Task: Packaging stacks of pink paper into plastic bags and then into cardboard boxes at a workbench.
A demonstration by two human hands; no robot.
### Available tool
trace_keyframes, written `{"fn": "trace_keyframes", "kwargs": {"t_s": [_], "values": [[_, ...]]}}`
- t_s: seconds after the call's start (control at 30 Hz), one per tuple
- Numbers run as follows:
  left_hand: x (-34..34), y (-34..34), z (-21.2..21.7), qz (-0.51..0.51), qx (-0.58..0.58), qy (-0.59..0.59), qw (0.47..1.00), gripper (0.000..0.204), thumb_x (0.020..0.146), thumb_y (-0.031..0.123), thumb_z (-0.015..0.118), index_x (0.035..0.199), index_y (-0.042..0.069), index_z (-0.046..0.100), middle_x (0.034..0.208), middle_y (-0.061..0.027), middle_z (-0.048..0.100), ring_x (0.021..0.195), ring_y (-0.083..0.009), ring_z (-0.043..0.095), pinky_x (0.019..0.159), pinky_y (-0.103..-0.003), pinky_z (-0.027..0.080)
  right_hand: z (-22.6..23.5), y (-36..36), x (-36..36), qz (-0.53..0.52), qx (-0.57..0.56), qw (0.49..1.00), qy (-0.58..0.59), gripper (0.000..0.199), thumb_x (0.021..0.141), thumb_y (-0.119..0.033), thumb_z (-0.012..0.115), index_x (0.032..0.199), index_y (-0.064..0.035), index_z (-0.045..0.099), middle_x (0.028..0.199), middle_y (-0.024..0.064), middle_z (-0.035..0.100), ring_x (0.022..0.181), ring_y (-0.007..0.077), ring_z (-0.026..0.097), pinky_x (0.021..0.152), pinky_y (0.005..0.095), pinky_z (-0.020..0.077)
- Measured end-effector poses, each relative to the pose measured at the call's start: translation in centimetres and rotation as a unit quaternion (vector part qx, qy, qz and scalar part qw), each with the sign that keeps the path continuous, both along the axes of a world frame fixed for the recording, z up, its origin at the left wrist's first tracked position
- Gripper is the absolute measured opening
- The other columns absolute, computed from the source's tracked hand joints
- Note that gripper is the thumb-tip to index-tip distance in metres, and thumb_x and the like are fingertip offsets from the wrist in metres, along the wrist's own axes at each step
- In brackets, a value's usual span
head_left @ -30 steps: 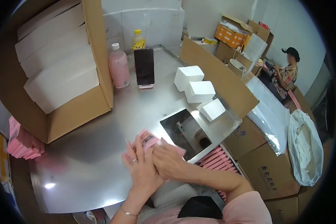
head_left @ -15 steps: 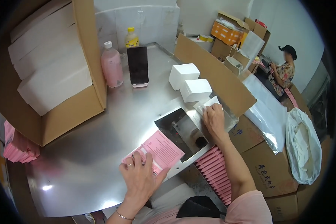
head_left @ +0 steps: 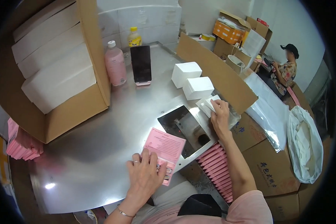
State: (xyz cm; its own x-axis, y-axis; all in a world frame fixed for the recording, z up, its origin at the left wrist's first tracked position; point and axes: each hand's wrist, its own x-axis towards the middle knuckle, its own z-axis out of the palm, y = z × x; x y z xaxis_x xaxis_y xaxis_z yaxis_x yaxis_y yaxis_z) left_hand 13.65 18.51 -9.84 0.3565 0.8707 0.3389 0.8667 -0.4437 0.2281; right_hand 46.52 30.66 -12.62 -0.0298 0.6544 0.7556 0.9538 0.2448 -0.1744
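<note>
While the left hand (head_left: 145,178) presses flat, fingers spread, on the pink folded carton (head_left: 163,148), the right hand (head_left: 219,115) pinches a white paper sheet (head_left: 208,105); inserting it likely needs the carton opened.

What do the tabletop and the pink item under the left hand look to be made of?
Tabletop: seemingly stainless steel with a brushed, semi-glossy finish, going by its grey sheen and a bright glare spot. Pink item under the left hand: probably thin matte card, a flat printed folded carton.

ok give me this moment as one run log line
left hand: flat on pink carton at table edge | right hand: on white packet by white stacks | view: head
</note>
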Motion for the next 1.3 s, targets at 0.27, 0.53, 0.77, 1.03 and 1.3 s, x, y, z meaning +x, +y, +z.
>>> {"fn": "trace_keyframes", "kwargs": {"t_s": [0.27,0.53,0.77,1.03,1.3], "values": [[-3.2,-0.1,0.8,-0.012,-0.071,-0.083,0.994,0.077,0.066,0.019,0.077,0.136,0.005,0.049,0.103,-0.0203,0.053,0.089,-0.0369,0.052,0.079,-0.049,0.043,0.3,-13.6,-16.4,0.401,-0.034,0.902,-0.153,0.030,0.084,-0.020,0.059,0.111,-0.0083,0.062,0.103,0.0184,0.058,0.105,0.0353,0.057,0.107,0.0652,0.0312],[-3.1,-0.9,0.3,-0.059,-0.121,-0.154,0.979,0.073,0.080,0.013,0.071,0.146,0.004,0.040,0.094,-0.0153,0.053,0.086,-0.0320,0.053,0.081,-0.043,0.043,-2.0,-1.2,-15.0,0.151,-0.290,0.930,-0.166,0.016,0.084,-0.015,0.060,0.094,-0.0042,0.065,0.084,0.0171,0.064,0.088,0.0379,0.062,0.098,0.0672,0.0330],[-13.7,-5.3,1.8,0.038,-0.183,-0.333,0.924,0.037,0.085,0.004,0.068,0.121,0.002,0.064,0.086,-0.0119,0.059,0.077,-0.0268,0.058,0.070,-0.037,0.048,-1.2,-3.6,-11.3,0.053,-0.440,0.875,-0.198,0.015,0.084,-0.011,0.061,0.089,-0.0016,0.071,0.077,0.0213,0.066,0.074,0.0402,0.066,0.066,0.0494,0.0501],[-37.9,0.1,11.5,0.410,0.415,-0.070,0.809,0.029,0.080,0.010,0.068,0.105,-0.001,0.057,0.104,-0.0160,0.056,0.100,-0.0328,0.052,0.092,-0.044,0.040,2.9,-10.9,-20.2,0.328,-0.156,0.930,0.052,0.022,0.086,0.001,0.062,0.107,0.0008,0.068,0.104,0.0201,0.067,0.104,0.0393,0.062,0.093,0.0456,0.0492],[-45.8,8.8,17.0,0.528,-0.214,-0.025,0.822,0.123,0.058,0.076,0.071,0.155,0.016,0.028,0.155,-0.0261,0.026,0.143,-0.0402,0.031,0.113,-0.050,0.034,0.7,-10.4,-20.8,0.277,-0.165,0.945,0.054,0.014,0.081,0.010,0.060,0.094,0.0079,0.065,0.100,0.0193,0.063,0.106,0.0384,0.058,0.089,0.0455,0.0479]]}}
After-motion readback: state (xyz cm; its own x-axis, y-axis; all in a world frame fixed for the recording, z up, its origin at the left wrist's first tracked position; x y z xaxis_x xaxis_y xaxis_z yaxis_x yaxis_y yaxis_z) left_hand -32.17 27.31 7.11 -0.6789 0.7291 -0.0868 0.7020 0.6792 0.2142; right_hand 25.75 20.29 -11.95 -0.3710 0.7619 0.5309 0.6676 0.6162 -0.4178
